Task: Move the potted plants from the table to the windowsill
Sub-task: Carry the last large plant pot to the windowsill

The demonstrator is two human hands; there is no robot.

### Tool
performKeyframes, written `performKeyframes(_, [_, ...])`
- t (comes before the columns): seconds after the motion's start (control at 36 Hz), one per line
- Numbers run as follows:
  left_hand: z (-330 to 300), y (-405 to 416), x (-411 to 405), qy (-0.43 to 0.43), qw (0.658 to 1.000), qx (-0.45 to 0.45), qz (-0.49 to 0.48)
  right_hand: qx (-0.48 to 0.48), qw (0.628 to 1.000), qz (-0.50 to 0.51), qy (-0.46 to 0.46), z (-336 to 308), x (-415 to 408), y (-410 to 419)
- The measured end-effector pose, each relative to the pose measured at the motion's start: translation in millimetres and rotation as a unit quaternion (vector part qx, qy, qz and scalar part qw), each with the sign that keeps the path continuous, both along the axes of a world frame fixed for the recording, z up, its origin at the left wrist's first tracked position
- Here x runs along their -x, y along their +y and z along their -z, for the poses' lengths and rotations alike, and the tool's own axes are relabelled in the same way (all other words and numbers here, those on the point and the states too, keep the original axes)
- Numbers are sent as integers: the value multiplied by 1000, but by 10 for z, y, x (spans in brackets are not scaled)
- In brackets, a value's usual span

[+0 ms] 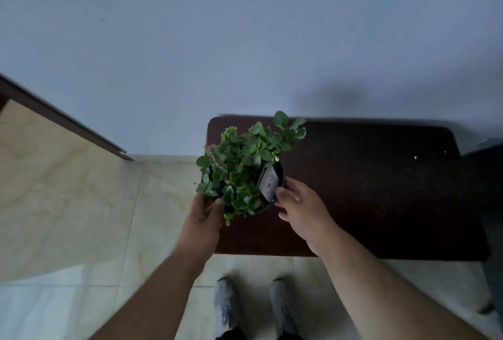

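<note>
A leafy green potted plant in a dark round pot with a white tag stuck in it sits at the left end of a dark brown table. My left hand cups the pot's left side, partly under the leaves. On the pot's right rim, beside the tag, my right hand grips it. Both hands hold the pot between them. The pot's base is hidden, so I cannot tell whether it rests on the table or is raised off it.
A plain pale wall rises behind the table. Beige floor tiles spread to the left and below, where my two grey shoes stand. A dark skirting board runs diagonally at the left. Something dark stands at the far right edge.
</note>
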State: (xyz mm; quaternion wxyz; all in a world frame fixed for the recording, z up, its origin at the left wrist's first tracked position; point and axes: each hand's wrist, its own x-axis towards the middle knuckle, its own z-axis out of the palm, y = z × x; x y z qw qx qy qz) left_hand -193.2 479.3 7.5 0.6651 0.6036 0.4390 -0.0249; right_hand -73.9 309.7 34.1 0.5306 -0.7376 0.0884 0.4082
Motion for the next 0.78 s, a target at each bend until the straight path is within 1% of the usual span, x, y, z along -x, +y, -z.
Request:
performKeyframes(0.14, [35,-22,-34,-4,999,32,10,-15,1000,-24,-4,111,-29,9])
performKeyframes(0.25, [42,-39,-13,-6,999,31,13,-24,999,-33,-15,160,-3,-15])
performKeyframes(0.33, [-36,-100,7,-10,999,28,16,-23,999,-43,-22,113,-17,-42])
performKeyframes(0.42, [-133,-108,74,-12,999,38,0,-13,996,-73,-45,-24,-31,-83])
performKeyframes(0.53, [-451,-101,245,-4,1000,30,-9,1,988,-118,-95,-397,-21,-99])
performKeyframes(0.67, [-1176,-128,450,-36,999,5,-38,-36,974,-165,-149,-1118,87,-31])
performKeyframes(0.75, [-1724,-143,670,-58,995,-18,-81,-68,960,-198,-185,-1674,219,48])
performKeyframes(0.78, [-1792,-152,728,-65,994,-26,-89,-78,956,-205,-194,-1755,252,66])
